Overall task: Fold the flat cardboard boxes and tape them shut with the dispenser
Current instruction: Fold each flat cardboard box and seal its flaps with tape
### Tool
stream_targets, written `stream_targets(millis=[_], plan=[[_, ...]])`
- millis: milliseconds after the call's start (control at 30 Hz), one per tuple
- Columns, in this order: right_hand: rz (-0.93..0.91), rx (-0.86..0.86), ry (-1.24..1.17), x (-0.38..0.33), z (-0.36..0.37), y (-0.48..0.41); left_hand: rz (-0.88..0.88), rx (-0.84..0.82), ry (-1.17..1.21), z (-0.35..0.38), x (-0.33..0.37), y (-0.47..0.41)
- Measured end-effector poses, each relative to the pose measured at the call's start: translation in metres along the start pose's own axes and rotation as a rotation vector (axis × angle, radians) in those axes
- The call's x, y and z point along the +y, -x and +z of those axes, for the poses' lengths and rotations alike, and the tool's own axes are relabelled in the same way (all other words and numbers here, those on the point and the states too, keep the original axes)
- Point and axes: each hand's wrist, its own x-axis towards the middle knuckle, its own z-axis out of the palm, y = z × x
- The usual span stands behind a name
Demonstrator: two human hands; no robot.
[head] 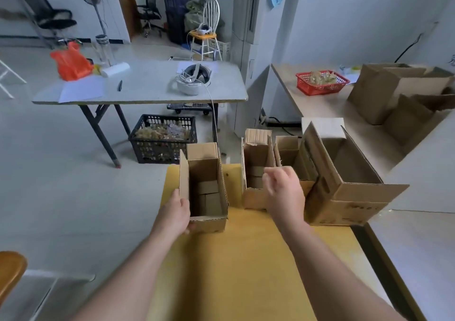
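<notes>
A grey table stood across the room, with a black crate on the floor beneath it. Nearer, a yellow table carried four open-topped cardboard boxes along its far edge. The big box sat at the far right corner with its flaps raised. The left box stood upright near the table's left edge, its flaps up and its bottom flaps folded flat inside. The middle box stood to its right, with a strip of bare table between the two. A small box was wedged between the middle box and the big box. A red basket lay on a counter to the right. The left hand gripped the left box at its near left corner, thumb lying up the side wall and fingers curled round the lower edge. The right hand hung in front of the middle box, blurred, its fingers loosely curled and holding nothing. Whether it touched that box could not be told.
</notes>
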Motion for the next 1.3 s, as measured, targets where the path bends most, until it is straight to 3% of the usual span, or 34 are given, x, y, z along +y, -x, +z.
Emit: stream_targets(millis=[67, 267, 500, 700, 967, 1133, 1300], plan=[[0.001, 0.011, 0.086, 0.010, -0.004, -0.025, 0.000, -0.007, 0.006, 0.004, 0.015, -0.018], [0.043, -0.197, 0.285, 0.027, 0.004, -0.067, 0.026, -0.034, 0.065, 0.015, 0.052, -0.061], [-0.016, -0.172, 0.265, 0.036, 0.017, -0.073, 0.060, -0.057, 0.005, 0.018, 0.069, -0.072], [-0.027, -0.260, 0.304, 0.032, 0.016, -0.066, 0.009, -0.179, 0.155, 0.015, 0.067, -0.063], [-0.036, -0.232, 0.437, 0.022, -0.009, -0.027, 0.062, -0.165, -0.038, 0.005, 0.047, -0.038], [-0.069, -0.148, 0.479, 0.015, -0.025, 0.020, 0.268, 0.064, -0.252, 0.009, 0.029, 0.014], [-0.044, -0.120, 0.480, 0.014, -0.043, 0.086, 0.578, 0.030, -0.389, 0.038, 0.008, 0.079]])
